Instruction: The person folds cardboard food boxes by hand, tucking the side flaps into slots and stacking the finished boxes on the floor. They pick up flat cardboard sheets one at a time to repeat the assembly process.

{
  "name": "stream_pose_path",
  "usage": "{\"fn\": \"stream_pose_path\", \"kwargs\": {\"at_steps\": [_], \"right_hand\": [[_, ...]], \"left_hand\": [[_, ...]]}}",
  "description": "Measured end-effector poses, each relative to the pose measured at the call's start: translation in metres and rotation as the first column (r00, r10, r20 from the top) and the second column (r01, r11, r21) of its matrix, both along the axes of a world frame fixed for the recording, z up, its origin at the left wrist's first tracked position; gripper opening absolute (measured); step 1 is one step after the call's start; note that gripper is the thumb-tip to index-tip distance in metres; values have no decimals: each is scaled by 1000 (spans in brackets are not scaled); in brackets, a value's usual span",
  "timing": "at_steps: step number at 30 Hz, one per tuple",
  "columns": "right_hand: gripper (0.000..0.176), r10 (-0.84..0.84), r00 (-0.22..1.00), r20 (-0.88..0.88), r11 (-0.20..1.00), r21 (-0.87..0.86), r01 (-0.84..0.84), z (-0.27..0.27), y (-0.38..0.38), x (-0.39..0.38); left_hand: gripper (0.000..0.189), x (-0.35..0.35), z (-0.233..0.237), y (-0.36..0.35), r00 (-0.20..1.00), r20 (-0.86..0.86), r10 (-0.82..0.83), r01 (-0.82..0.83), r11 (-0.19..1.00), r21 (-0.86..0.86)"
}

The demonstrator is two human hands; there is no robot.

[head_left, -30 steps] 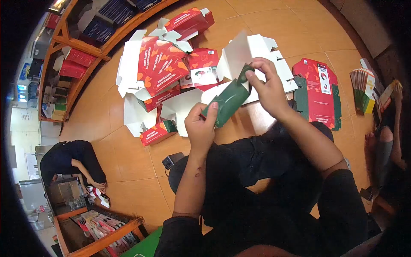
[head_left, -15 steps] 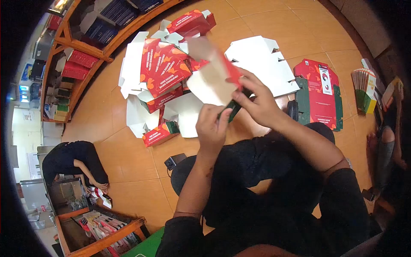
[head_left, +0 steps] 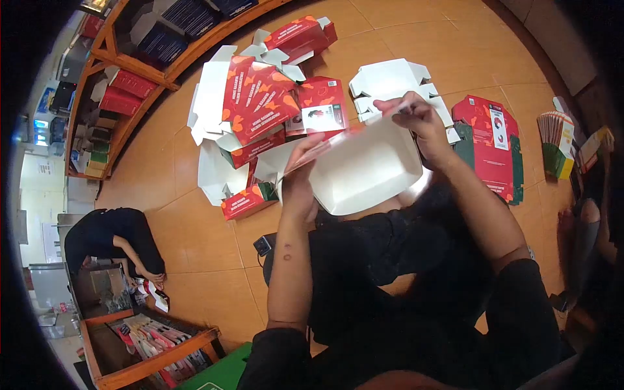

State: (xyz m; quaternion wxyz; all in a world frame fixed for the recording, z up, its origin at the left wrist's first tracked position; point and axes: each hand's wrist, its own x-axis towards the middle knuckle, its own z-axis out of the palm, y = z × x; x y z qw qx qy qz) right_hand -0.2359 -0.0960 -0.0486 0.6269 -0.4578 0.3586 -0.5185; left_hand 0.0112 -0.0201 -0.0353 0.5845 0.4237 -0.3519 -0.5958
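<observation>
Between my two hands is a partly folded cardboard box (head_left: 370, 170), its white inside facing me and a red edge at its far side. My left hand (head_left: 300, 179) is closed on its left edge. At the box's upper right corner, my right hand (head_left: 421, 127) grips the edge with bent fingers. Beyond the box lie a red box with a white label (head_left: 323, 104) and white unfolded sheets (head_left: 390, 75). Red folded boxes (head_left: 257, 101) are piled to the left, with a small red box (head_left: 246, 203) below them.
Flat red and green cardboard (head_left: 484, 146) lies on the floor at right. Wooden shelves (head_left: 136, 78) hold boxes at upper left. Another person in dark clothes (head_left: 117, 244) bends over at left. A small black device (head_left: 262, 245) sits near my knee. Another person's leg shows at far right.
The held box has turned and opened out, so its white inside now faces me. My left hand has moved left and up, my right hand slightly right. The labelled red box behind has come into view.
</observation>
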Motion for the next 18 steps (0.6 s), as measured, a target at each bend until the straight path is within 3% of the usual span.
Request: {"fn": "stream_pose_path", "kwargs": {"at_steps": [2,3,4,6,7,9,10,12,14,15,16,18], "right_hand": [[37,100,964,246,995,-51,-91,14,9,7],[55,217,976,35,975,-63,-214,8,2,-2],[55,221,975,32,974,-62,-219,4,2,-8],[66,323,945,54,922,209,-327,-1,3,-13],[68,242,966,91,955,156,-254,15,12,-3],[63,183,981,68,965,179,-193,16,17,9],[57,121,992,44,972,199,-127,15,19,13],[60,107,994,27,972,210,-111,11,18,17],[62,318,936,-150,945,134,-300,4,9,13],[66,252,920,-299,962,179,-205,-4,6,13],[66,254,919,-301,962,178,-208,-13,2,12],[65,208,944,-256,942,311,-124,-38,-8,10]], "left_hand": [[46,-4,-2,3,997,36,-62,65,994,-86],[40,-5,-3,3,996,-42,-75,70,990,-122],[41,-8,-5,4,1000,-3,30,-30,999,18],[44,2,-27,5,991,105,85,-95,990,100],[44,-11,-16,5,991,105,88,-98,990,99],[52,-45,2,6,887,170,429,-427,903,-50],[52,-39,-1,4,886,169,432,-431,901,-48],[54,-21,-8,-1,933,62,355,-360,925,124],[52,-11,-9,-3,932,45,360,-362,920,147],[51,-7,-9,-5,931,-42,363,-355,926,125],[49,-3,-5,-6,924,-131,360,-349,932,101],[47,2,5,-3,919,-72,387,-375,917,136]]}}
